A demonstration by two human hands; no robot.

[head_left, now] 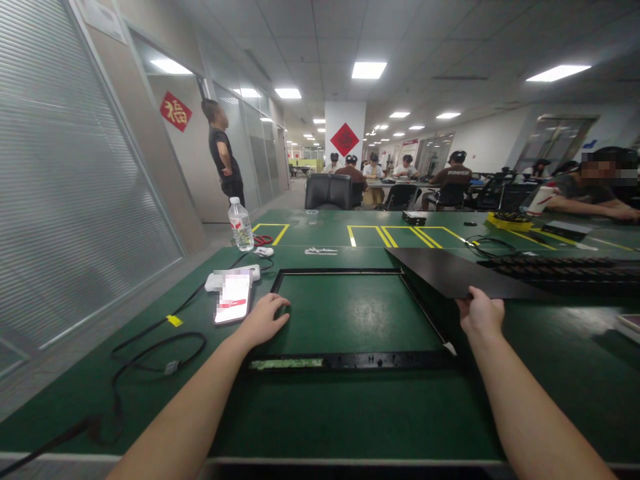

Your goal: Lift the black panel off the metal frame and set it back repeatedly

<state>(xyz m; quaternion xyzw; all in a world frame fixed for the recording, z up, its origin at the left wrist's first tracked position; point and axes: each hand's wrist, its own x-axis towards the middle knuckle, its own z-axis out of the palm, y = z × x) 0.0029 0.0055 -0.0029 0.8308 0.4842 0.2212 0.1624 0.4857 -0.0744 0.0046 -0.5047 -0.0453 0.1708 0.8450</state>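
Note:
A black rectangular frame [390, 361] lies flat on the green tabletop, with a green strip like a circuit board along its near left edge. Over the frame's left side rests my left hand [267, 319], fingers stretched out and lightly bent. My right hand [483, 312] pinches the near edge of a thin black panel [450, 273] with thumb and fingers. The panel is tilted up beside the frame's right side, its far left corner close to the frame's far right corner. A small whitish piece [450, 348] sticks out at the frame's near right corner.
Left of the frame are a lit phone [234, 298], a white device [215, 280], a black cable [150, 341], a water bottle [241, 225] and red-handled scissors [263, 240]. Beyond the panel sits a yellow tray [509, 222]. A person [226, 153] stands back left; others sit farther off.

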